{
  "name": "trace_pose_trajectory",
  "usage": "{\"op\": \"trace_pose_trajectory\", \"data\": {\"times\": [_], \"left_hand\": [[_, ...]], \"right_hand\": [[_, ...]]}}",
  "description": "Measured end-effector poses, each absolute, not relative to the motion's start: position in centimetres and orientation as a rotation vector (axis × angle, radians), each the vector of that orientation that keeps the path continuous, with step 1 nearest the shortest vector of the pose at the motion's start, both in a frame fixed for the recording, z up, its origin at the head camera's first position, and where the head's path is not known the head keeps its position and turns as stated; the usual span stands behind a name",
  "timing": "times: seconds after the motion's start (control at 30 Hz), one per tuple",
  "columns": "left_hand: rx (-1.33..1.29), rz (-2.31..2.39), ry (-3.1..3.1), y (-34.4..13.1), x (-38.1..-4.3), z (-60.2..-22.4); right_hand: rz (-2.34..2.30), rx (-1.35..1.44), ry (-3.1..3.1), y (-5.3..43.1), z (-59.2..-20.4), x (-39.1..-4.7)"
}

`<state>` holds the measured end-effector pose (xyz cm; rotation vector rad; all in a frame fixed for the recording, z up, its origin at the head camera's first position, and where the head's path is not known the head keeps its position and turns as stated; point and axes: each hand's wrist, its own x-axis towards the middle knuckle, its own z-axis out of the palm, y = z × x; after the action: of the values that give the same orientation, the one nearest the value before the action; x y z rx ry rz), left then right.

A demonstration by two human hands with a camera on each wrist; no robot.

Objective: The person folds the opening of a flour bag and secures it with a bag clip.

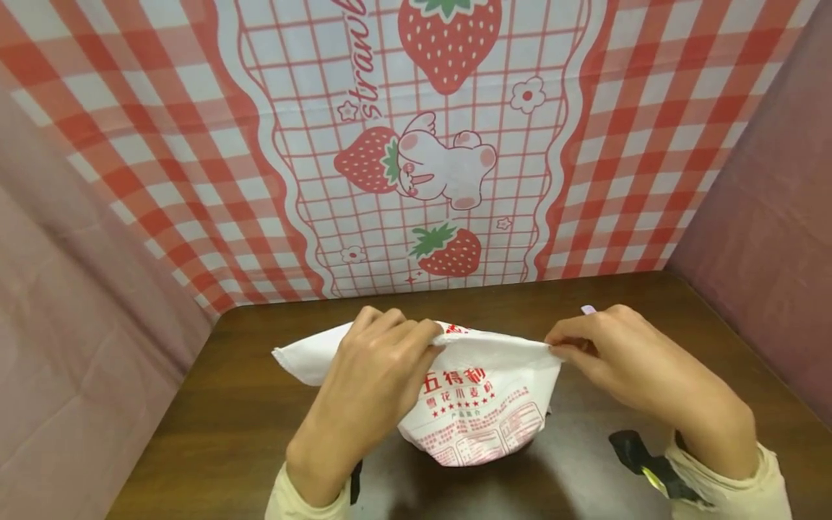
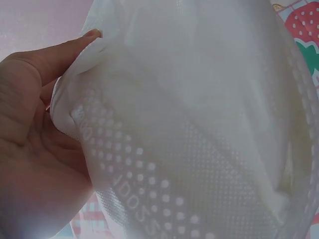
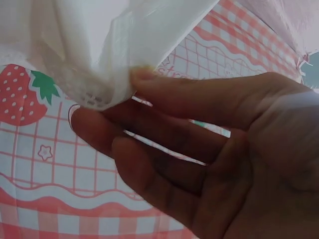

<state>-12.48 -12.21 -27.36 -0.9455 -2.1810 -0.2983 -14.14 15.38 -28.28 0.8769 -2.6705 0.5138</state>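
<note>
Between the two hands hangs a white flour bag point(image 1: 484, 419) with red printing, its top edge stretched sideways over the table. My left hand point(image 1: 383, 361) pinches that edge near its middle, and a white flap of the bag sticks out to the left past the hand. At the right corner, my right hand point(image 1: 627, 361) pinches the edge between thumb and index finger. In the left wrist view, the white bag point(image 2: 199, 84) with its dotted woven texture fills most of the picture. The right wrist view shows thumb and index finger on the folded bag corner point(image 3: 99, 59), the other fingers loosely bent.
Dark brown wooden table point(image 1: 214, 404) lies beneath. A cloth point(image 1: 520, 180) with strawberries and red checks hangs behind it, and pinkish curtains point(image 1: 760, 180) flank both sides. A small pale purple object point(image 1: 588, 310) shows behind the right hand. A black strap point(image 1: 630, 448) dangles by the right wrist.
</note>
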Motion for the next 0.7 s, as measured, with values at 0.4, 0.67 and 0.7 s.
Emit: {"op": "trace_pose_trajectory", "data": {"times": [0.4, 0.67, 0.7], "left_hand": [[-0.918, -0.258, -2.202, -12.0, -12.3, -27.4], [-0.92, -0.255, -2.209, -12.2, -12.3, -27.3], [-0.92, -0.254, -2.209, -12.2, -12.2, -27.3]], "right_hand": [[0.508, 0.76, -2.703, 18.5, -28.0, -14.4], [0.439, 0.444, -2.715, 22.9, -29.8, -16.5], [0.433, 0.437, -2.724, 23.4, -30.1, -16.8]]}}
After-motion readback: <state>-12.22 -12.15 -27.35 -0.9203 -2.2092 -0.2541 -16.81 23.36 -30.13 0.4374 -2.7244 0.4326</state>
